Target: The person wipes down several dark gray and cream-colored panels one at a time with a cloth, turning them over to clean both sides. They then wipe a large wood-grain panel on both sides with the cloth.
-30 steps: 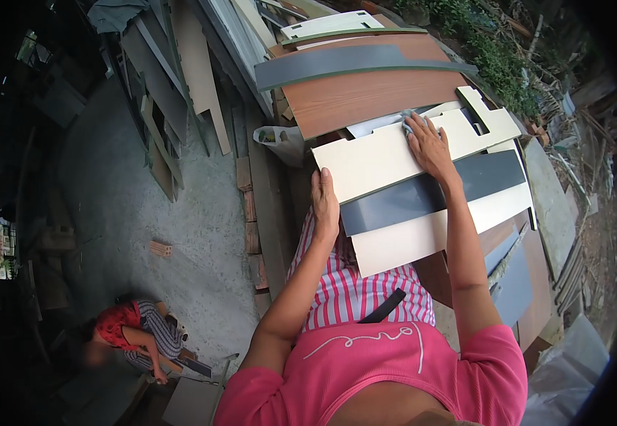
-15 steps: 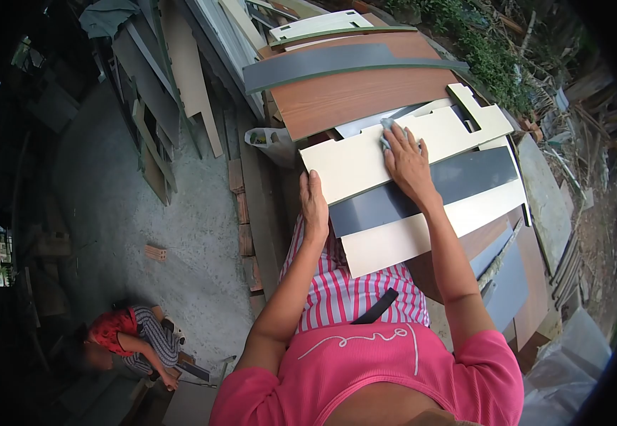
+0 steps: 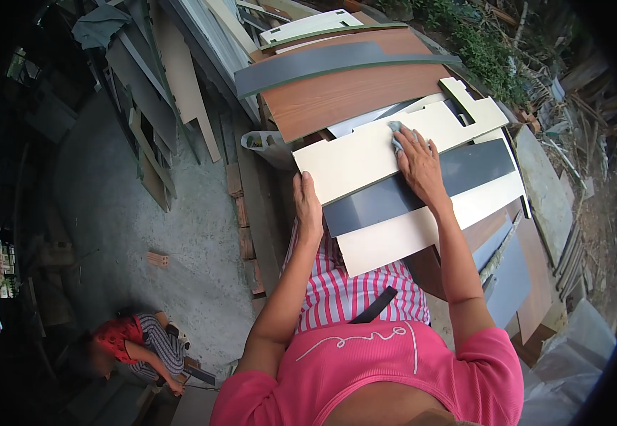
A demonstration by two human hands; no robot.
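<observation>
A long cream board (image 3: pixel 344 160) with notches cut in its far edge lies across the stack before me. My left hand (image 3: pixel 308 207) grips its left end, fingertips at the edge. On the board's upper face, my right hand (image 3: pixel 421 169) presses a small grey-blue cloth (image 3: pixel 395 129), which shows past the fingertips and is partly covered by them. Just nearer to me lies a glossy dark grey board (image 3: pixel 372 204), partly crossed by my right wrist. A second cream board (image 3: pixel 386 245) sits closest, over my striped lap.
Beyond are a wood-grain panel (image 3: pixel 351 96) and a curved grey strip (image 3: pixel 323 69). A white bag (image 3: pixel 269 148) stands left of the stack. More panels (image 3: pixel 181 71) lean at upper left. At lower left a person (image 3: pixel 145 344) crouches on the concrete floor (image 3: pixel 124 234).
My right hand has slid with the cloth a little to the right and towards me over the cream board. My left hand stays at the board's end. The view has shifted slightly.
</observation>
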